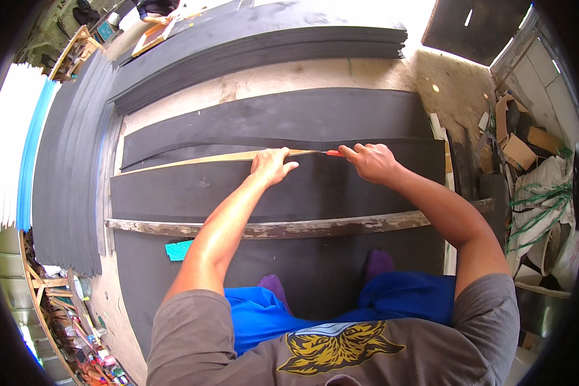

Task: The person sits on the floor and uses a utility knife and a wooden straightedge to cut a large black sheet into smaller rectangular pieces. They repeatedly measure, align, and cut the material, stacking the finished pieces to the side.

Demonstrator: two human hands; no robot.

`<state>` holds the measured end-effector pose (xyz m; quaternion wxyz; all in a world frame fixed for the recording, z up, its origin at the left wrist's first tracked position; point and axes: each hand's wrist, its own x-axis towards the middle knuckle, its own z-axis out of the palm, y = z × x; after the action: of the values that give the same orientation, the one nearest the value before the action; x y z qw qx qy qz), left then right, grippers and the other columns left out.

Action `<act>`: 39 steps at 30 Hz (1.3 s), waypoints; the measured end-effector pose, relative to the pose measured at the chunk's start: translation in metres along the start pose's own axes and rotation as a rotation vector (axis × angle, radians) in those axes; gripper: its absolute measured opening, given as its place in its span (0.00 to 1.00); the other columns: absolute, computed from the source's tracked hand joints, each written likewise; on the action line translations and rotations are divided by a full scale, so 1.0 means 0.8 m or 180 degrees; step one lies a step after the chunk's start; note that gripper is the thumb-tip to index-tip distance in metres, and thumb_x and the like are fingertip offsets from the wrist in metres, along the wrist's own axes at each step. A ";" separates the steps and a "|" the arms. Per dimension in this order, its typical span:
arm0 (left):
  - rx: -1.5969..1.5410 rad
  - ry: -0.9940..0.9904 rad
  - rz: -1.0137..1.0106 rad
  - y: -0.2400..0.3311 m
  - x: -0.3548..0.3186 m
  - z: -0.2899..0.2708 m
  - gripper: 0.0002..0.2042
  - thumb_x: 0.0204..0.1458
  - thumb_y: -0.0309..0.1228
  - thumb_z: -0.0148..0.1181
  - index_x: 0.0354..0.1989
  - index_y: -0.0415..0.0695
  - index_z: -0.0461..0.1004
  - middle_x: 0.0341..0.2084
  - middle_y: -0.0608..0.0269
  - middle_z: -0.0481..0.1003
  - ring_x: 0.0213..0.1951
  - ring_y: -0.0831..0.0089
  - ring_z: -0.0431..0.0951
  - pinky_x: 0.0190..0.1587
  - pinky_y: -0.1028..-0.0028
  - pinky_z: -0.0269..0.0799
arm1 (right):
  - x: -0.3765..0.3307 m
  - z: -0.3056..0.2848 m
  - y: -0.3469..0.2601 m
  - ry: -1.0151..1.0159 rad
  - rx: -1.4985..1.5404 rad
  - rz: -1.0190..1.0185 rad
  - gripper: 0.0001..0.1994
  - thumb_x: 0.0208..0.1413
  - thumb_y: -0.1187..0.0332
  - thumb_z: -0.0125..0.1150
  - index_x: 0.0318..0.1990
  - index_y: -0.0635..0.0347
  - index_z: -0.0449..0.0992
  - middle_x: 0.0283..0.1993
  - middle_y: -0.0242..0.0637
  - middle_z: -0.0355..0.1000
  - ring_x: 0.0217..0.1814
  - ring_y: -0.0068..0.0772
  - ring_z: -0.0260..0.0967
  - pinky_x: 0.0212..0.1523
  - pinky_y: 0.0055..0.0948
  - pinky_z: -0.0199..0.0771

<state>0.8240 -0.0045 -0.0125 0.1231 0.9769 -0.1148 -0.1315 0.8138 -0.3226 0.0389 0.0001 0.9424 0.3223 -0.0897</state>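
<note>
A large black sheet [174, 194] lies flat in front of me, with a long slit across its far part. Beyond the slit, a narrow black strip [238, 141] bows upward, and a tan band [219, 157] shows in the gap. At the near edge of the slit, my left hand [272, 166] has its fingers curled over the sheet and its thumb pointing right. My right hand [372, 162] is closed around a red-handled cutter [334, 153], its tip at the right end of the slit. The blade itself is too small to make out.
A worn wooden bar [315, 228] lies across the sheet near my feet, beside a turquoise piece [178, 250]. Black sheet stacks [264, 55] stand beyond and at left [74, 167]. Cardboard and a white sack [540, 193] lie right. Another person's hand [156, 20] is at far left.
</note>
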 end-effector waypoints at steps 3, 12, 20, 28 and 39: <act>0.0031 0.0051 0.0095 -0.001 -0.003 0.000 0.25 0.59 0.54 0.66 0.55 0.48 0.79 0.45 0.50 0.83 0.54 0.49 0.81 0.57 0.52 0.75 | 0.005 0.000 0.000 -0.0070 -0.0030 0.0035 0.26 0.65 0.67 0.54 0.72 0.49 0.66 0.46 0.43 0.80 0.46 0.45 0.83 0.40 0.43 0.84; 0.0016 0.0009 0.0041 -0.001 -0.005 -0.003 0.25 0.59 0.55 0.66 0.54 0.48 0.78 0.46 0.48 0.83 0.54 0.49 0.81 0.56 0.50 0.75 | 0.009 -0.002 -0.002 -0.0007 0.0000 -0.0047 0.26 0.65 0.67 0.55 0.71 0.49 0.67 0.46 0.43 0.80 0.43 0.47 0.84 0.39 0.44 0.84; -0.0016 0.0021 0.0054 0.002 -0.008 -0.007 0.25 0.58 0.56 0.66 0.54 0.48 0.78 0.45 0.48 0.83 0.53 0.47 0.81 0.56 0.50 0.75 | 0.012 -0.002 -0.009 0.0001 -0.0133 -0.0003 0.22 0.64 0.68 0.56 0.66 0.53 0.71 0.44 0.43 0.81 0.42 0.47 0.84 0.38 0.44 0.85; -0.0065 0.0031 0.0040 0.002 -0.009 -0.010 0.25 0.58 0.55 0.66 0.53 0.48 0.79 0.45 0.52 0.83 0.53 0.51 0.82 0.56 0.52 0.76 | 0.001 -0.006 0.017 -0.0384 -0.0671 0.0215 0.16 0.61 0.68 0.60 0.56 0.54 0.74 0.39 0.40 0.84 0.42 0.44 0.86 0.38 0.43 0.86; -0.0078 -0.0189 -0.0117 0.001 0.010 0.000 0.27 0.58 0.56 0.65 0.57 0.49 0.79 0.52 0.49 0.81 0.57 0.50 0.80 0.59 0.52 0.74 | -0.129 0.010 0.166 0.0016 -0.0764 0.0639 0.14 0.63 0.66 0.57 0.56 0.47 0.74 0.35 0.41 0.80 0.37 0.49 0.82 0.35 0.49 0.80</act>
<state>0.8311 -0.0070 -0.0141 0.1291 0.9730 -0.0987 -0.1640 0.8133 -0.4909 0.0405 0.1208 0.9633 0.2348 -0.0477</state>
